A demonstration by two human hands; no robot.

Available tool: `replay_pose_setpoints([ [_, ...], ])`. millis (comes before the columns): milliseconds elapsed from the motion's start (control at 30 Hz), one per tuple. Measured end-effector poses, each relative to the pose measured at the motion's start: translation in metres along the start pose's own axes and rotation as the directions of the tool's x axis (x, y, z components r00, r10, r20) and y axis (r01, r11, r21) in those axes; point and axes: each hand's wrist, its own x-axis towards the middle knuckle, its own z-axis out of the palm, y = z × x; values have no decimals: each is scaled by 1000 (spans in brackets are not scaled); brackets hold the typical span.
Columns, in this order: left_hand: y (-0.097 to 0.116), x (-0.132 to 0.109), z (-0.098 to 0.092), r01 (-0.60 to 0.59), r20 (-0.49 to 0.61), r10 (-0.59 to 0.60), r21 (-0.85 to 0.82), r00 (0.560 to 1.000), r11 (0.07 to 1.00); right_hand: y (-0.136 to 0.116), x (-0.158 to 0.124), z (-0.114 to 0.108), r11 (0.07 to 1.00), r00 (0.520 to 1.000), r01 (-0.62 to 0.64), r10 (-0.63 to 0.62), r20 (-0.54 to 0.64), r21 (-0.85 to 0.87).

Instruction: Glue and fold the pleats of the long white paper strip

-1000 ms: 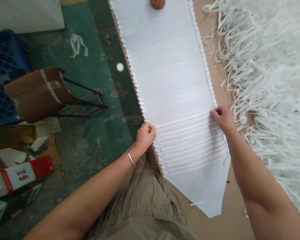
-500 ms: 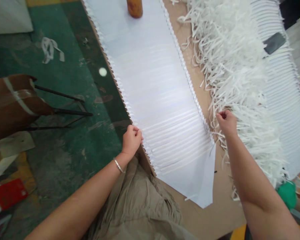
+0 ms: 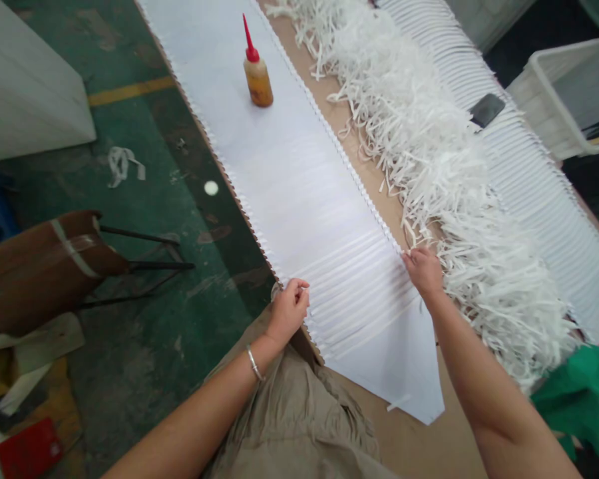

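Observation:
A long row of overlapping white paper sheets (image 3: 299,179) lies along a brown table (image 3: 419,439). My left hand (image 3: 290,311) is closed in a pinch at the row's left edge. My right hand (image 3: 423,269) is closed in a pinch at the row's right edge, on the end of a thin white strip (image 3: 354,271) that lies across the sheets between both hands. Several strips are laid across the near sheets. A large heap of loose white paper strips (image 3: 444,173) lies just right of my right hand.
A glue bottle with a red nozzle (image 3: 256,70) stands on the sheets farther up. A dark phone (image 3: 486,109) lies on a second row of sheets at right, near a white crate (image 3: 559,100). A brown stool (image 3: 44,266) stands on the green floor at left.
My right hand went right to the strip heap, then came back to the sheets' right edge with a strip. The view has tilted up, showing the glue bottle and the crate.

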Motion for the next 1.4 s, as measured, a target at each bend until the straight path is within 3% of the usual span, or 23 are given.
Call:
replay_pose_setpoints([
  [100, 15, -1, 16, -198, 140, 182, 114, 973, 973, -36, -37, -5, 994, 971, 101, -107, 214, 37],
  [200, 35, -1, 29, -448, 356, 353, 232, 865, 863, -82, -73, 5, 976, 888, 189, -216, 407, 105],
  [267, 45, 0, 29, -520, 476, 337, 327, 812, 789, -109, -90, 12, 966, 840, 213, -259, 477, 149],
  [433, 47, 4, 1, -550, 598, 198, 490, 777, 677, -150, -106, 20, 944, 765, 212, -321, 559, 251],
  [667, 22, 11, -55, -460, 565, 168, 426, 808, 779, -192, -100, 23, 908, 696, 172, -386, 606, 381],
  [800, -10, 17, -81, -219, 440, 67, 303, 895, 928, -171, -83, 12, 890, 686, 106, -389, 615, 443],
  [933, -40, 21, -87, 43, 305, -93, 166, 948, 985, -124, -58, -3, 898, 732, 53, -333, 594, 438],
  [1067, -52, 30, -76, 103, 184, -111, 53, 977, 993, -81, -27, -13, 927, 834, 10, -216, 509, 376],
  [1200, -49, 47, -62, 110, 121, -108, -8, 987, 994, -55, 8, -17, 950, 922, 8, -128, 366, 313],
  [1400, -46, 64, -42, 145, -77, -135, 138, 988, 980, -42, 59, -16, 965, 971, -37, -26, 238, 259],
])
